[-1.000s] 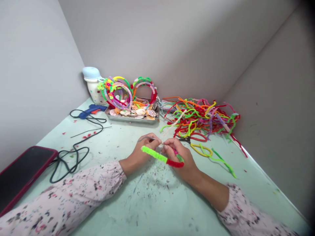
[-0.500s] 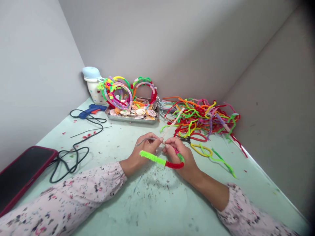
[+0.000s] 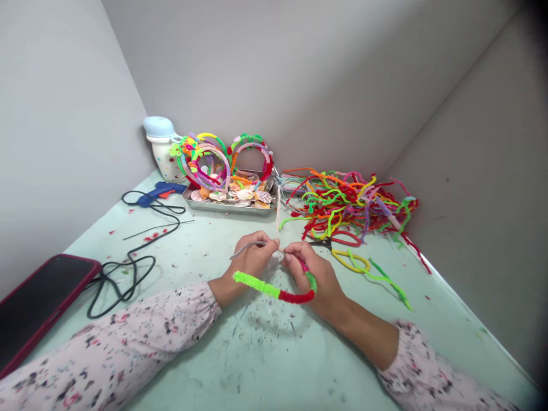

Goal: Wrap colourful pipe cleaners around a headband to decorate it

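Above the counter, the left hand pinched the headband at its bare grey length; the right hand gripped it beside the pink wrap. Loose pinching would probably have let the pale pipe cleaner, upright between them, slip or unwind. The curved headband showed fuzzy light-green, red, green and pink sections.
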Demonstrator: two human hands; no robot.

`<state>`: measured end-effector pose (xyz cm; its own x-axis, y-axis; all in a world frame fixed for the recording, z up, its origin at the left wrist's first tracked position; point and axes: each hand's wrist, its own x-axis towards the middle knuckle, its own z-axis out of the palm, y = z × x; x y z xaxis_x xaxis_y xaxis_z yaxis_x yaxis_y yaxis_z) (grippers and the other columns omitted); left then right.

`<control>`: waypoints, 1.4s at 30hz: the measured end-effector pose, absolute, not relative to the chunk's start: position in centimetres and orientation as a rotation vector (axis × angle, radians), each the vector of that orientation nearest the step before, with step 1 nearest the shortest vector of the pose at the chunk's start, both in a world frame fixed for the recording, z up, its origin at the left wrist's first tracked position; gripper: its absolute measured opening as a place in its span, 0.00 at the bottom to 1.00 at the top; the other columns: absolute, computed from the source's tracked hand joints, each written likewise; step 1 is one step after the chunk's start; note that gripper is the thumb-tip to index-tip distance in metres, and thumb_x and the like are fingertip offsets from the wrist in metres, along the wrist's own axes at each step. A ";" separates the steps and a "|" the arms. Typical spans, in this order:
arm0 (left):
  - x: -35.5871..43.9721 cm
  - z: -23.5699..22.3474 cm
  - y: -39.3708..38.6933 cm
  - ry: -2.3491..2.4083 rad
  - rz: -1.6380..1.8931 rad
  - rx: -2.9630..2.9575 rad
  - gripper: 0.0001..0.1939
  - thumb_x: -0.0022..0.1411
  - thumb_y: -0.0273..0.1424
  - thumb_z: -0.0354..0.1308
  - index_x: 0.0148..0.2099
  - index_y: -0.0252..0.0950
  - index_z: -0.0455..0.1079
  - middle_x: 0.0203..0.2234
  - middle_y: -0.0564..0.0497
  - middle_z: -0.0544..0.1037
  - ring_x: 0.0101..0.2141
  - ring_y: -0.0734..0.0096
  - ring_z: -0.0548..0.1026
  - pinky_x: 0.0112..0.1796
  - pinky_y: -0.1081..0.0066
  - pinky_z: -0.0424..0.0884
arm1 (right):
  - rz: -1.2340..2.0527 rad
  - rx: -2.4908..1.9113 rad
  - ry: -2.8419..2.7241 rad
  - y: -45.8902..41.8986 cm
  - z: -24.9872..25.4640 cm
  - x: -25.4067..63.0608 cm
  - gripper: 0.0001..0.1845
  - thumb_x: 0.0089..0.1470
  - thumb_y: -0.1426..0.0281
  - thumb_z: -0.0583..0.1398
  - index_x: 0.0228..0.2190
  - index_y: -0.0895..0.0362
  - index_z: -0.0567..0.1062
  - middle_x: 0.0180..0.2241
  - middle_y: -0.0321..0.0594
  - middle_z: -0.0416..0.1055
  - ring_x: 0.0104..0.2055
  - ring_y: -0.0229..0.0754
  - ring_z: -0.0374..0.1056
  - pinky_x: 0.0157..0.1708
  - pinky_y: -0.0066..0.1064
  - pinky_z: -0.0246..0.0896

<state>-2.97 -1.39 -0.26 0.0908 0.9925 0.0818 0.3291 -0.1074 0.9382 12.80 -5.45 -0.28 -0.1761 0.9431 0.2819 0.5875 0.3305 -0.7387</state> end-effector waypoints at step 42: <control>-2.7 -0.4 -1.8 1.074 1.126 1.538 0.14 0.56 0.31 0.56 0.46 0.38 0.64 0.31 0.55 0.66 0.23 0.81 0.64 0.22 0.78 0.60 | 1.256 -1.187 -1.220 -3.5 -0.1 13.1 0.06 0.52 0.67 0.56 0.31 0.56 0.67 0.23 0.34 0.72 0.24 0.34 0.66 0.27 0.26 0.59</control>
